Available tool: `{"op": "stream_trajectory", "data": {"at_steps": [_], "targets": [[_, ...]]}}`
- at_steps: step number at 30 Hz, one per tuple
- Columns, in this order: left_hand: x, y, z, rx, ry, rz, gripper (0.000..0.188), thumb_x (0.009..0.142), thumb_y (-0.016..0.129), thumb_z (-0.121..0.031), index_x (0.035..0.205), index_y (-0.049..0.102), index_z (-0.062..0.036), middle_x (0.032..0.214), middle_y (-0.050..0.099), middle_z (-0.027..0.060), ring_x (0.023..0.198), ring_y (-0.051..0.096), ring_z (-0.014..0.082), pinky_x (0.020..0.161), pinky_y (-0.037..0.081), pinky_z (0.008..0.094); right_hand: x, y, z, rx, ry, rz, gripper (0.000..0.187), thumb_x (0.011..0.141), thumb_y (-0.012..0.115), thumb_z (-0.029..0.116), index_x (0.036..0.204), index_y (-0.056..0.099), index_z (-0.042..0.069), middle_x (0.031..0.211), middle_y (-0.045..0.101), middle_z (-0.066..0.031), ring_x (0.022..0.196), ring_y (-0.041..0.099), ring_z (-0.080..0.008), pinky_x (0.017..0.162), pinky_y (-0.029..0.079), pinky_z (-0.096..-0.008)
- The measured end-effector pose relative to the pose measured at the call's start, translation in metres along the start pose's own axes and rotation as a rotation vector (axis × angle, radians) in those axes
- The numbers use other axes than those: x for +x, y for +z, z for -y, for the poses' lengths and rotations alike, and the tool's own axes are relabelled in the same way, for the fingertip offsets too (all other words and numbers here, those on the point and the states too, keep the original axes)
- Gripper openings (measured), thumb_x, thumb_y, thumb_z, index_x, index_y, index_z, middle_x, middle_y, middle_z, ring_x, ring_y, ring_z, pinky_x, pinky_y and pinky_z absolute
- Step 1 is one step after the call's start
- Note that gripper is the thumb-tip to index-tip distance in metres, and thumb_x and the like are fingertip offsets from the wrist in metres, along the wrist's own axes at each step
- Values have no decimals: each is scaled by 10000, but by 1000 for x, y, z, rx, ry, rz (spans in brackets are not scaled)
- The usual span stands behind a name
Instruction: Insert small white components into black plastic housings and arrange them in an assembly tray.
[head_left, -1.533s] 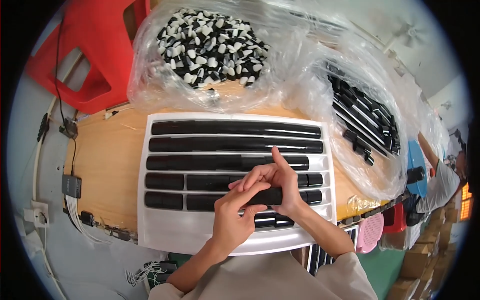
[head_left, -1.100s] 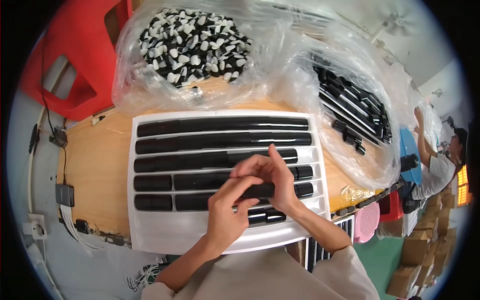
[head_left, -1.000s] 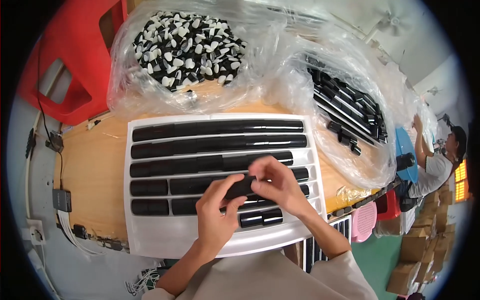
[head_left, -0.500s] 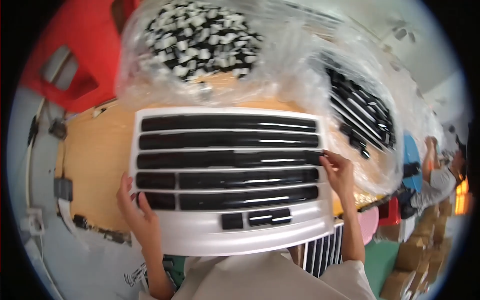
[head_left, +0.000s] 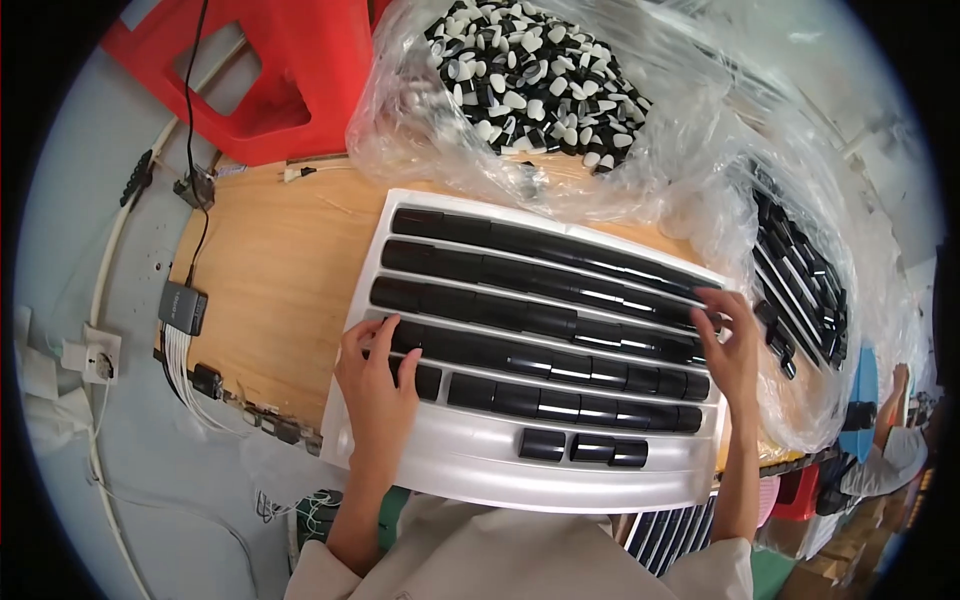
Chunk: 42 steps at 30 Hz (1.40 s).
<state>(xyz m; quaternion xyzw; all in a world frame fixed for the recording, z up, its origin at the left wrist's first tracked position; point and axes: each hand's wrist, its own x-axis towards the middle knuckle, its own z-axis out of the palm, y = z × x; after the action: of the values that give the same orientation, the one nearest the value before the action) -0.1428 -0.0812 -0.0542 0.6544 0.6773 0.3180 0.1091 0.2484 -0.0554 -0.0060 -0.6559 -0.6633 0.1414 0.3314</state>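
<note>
A pale silvery tray (head_left: 500,480) lies tilted before me, its grooves filled with rows of glossy black cylindrical pieces (head_left: 540,315). My left hand (head_left: 378,385) is at the tray's left side, thumb and forefinger bent round the left end of the fourth row. At the upper right, my right hand (head_left: 735,345) has its thumb and fingertips closed on the end piece of the second row. Partly hidden by my fingers are the pieces at both spots. Below the rows sit a single loose black piece (head_left: 542,444) and a joined pair (head_left: 608,451).
Clear plastic bags hold a black-and-white pile of small parts (head_left: 540,85) and black tubes (head_left: 800,270). A red plastic stool (head_left: 270,60) stands at the far left. A black cable box (head_left: 184,306) sits by the table's left edge. Another person (head_left: 890,455) works at the right.
In the view, the tray now sits turned and further right. The gap near the left end of the fourth row has closed. My right hand has moved from the third row to the second.
</note>
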Motion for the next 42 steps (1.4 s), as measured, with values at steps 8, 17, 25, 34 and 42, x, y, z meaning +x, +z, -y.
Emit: {"op": "stream_trajectory", "data": {"at_steps": [8,17,25,34,42], "targets": [[7,-3,-13,-86,-2,99,376,739,794,-127,1098,687,-97,1167,512,106,915,569,277,836,455,395,3,103,124,52,-579,309,373,780,757,178,1107,673,18,1149,570,-140,1061,560,-314,906,472,-408],[7,0,-3,-280,-79,1,326,794,727,-68,1111,689,-132,1231,525,79,1027,541,282,898,434,407,-38,156,142,-127,-566,294,338,848,656,150,1141,608,-10,1245,546,-156,1235,462,-354,1075,356,-506],[-55,-46,-28,-318,129,99,361,773,673,-86,1125,668,-7,1223,592,183,1035,591,305,841,485,356,-24,153,150,24,-440,401,425,754,690,-1,1168,592,2,1129,536,-156,1002,523,-344,924,456,-413],[-91,-2,-43,-276,174,195,280,726,784,-110,991,699,-76,1119,622,71,960,594,292,799,506,393,-21,150,146,20,-469,381,365,738,718,-4,1084,622,67,1102,574,-114,998,546,-333,904,456,-418],[-90,-3,-49,-244,156,133,279,691,824,-145,902,658,-67,979,585,62,880,567,268,759,489,371,82,146,133,225,-345,2,156,850,666,92,988,670,19,889,692,-152,785,672,-311,691,528,-380]]}}
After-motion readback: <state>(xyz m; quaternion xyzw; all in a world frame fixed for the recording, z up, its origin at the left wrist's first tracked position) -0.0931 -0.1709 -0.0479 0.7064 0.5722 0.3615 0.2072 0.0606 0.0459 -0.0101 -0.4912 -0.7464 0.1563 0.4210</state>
